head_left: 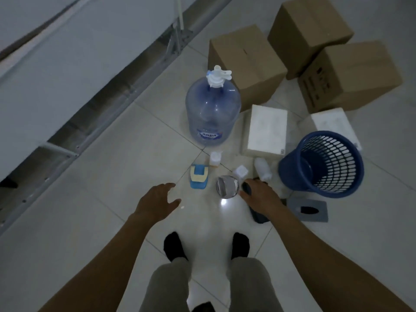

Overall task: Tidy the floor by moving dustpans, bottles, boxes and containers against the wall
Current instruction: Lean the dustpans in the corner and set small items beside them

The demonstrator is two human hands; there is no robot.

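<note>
A storeroom: cardboard boxes and metal shelving on tiled floor.

A floor of pale glossy tiles is seen, crossed by thin grout lines, and a bright glare is reflected on it. Along the left, a grey metal frame with bolted struts is set beneath a broad pale panel. A white pole is stood at the top. A flat grey plate with a dark oval opening is laid on the tiles at the right
</note>
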